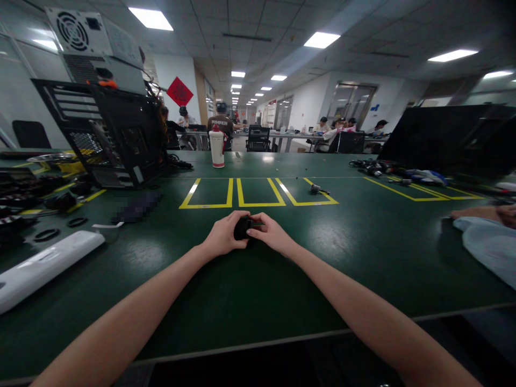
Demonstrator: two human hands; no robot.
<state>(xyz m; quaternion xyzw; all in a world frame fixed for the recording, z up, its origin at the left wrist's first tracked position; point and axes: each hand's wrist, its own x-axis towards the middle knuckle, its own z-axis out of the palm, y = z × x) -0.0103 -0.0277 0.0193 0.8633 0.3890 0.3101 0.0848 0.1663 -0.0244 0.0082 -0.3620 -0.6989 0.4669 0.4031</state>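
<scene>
Over the green table, a small black rounded part (241,228) is held between my two hands. My left hand (221,235) wraps its thumb and fingers around the left side of this part. From the other side, my right hand (274,234) grips its right edge with thumb and fingertips pinched in. A thin dark piece shows between those right fingers, too small to name. Beyond the hands, a small metal and black component (318,189) lies by the rightmost of the three central yellow tape outlines (231,193).
At left stand an open black computer case (116,134) with a power supply (92,37) on top, a white long device (48,263) and black rings (46,235). A white cup (216,148) stands at the back. Cables, a monitor (455,137) and another person's sleeve (487,244) are at right.
</scene>
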